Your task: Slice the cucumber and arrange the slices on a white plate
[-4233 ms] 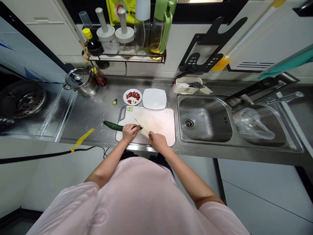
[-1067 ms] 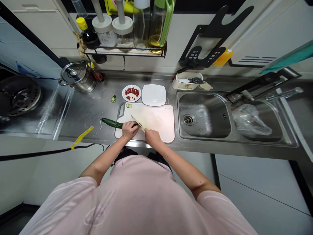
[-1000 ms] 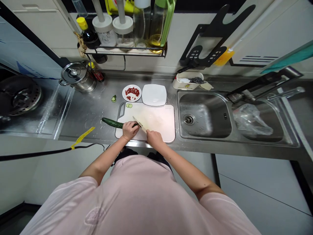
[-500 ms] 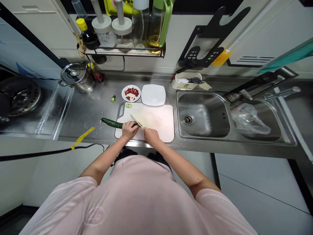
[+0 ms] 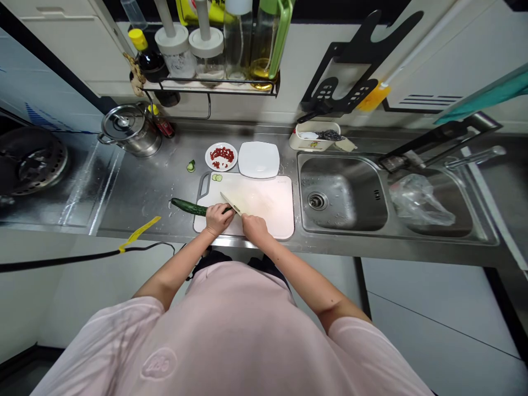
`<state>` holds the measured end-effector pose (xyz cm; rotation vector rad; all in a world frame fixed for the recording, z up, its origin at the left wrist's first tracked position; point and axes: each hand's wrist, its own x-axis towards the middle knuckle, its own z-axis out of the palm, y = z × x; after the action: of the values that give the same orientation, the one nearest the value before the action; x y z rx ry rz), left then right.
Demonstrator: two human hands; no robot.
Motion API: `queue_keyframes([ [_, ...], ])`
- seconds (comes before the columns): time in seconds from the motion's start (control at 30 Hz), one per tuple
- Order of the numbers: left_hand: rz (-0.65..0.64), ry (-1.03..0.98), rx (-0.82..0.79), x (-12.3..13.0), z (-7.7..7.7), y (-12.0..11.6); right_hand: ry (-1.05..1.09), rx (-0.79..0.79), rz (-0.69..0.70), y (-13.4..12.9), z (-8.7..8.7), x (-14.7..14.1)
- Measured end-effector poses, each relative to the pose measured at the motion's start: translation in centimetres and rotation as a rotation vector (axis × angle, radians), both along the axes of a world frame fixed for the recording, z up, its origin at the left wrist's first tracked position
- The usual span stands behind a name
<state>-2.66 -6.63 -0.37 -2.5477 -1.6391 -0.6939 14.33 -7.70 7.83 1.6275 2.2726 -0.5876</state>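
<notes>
A long green cucumber (image 5: 188,207) lies across the left edge of the white cutting board (image 5: 272,206). My left hand (image 5: 218,219) is closed around its right end. My right hand (image 5: 254,228) grips the handle of a knife (image 5: 230,202), whose pale blade points up and left beside the cucumber's cut end. Thin cucumber slices (image 5: 216,177) rest at the board's upper left. Behind the board stand a small plate of chopped red pieces (image 5: 221,156) and a white square plate (image 5: 259,160). Cucumber scraps (image 5: 190,166) sit on the steel counter.
A lidded steel pot (image 5: 130,130) and a red bottle (image 5: 164,126) stand at the back left. The sink (image 5: 342,192) is to the right, with a plastic bag (image 5: 423,201) in its second basin. A bottle rack (image 5: 210,88) hangs above the counter.
</notes>
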Motion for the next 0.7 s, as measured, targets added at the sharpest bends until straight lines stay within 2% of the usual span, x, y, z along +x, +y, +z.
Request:
queue_keyframes([
  [0.3,0.014,0.013,-0.01,0.1,0.1,0.0,-0.029,-0.047,0.014,-0.3,0.4,0.8],
  [0.47,0.008,-0.02,-0.025,0.1,0.1,0.0,0.001,-0.032,0.002,0.2,0.0,0.3],
  [0.7,0.003,0.008,-0.007,0.0,0.0,0.0,-0.006,-0.045,0.002,-0.6,-0.5,1.5],
])
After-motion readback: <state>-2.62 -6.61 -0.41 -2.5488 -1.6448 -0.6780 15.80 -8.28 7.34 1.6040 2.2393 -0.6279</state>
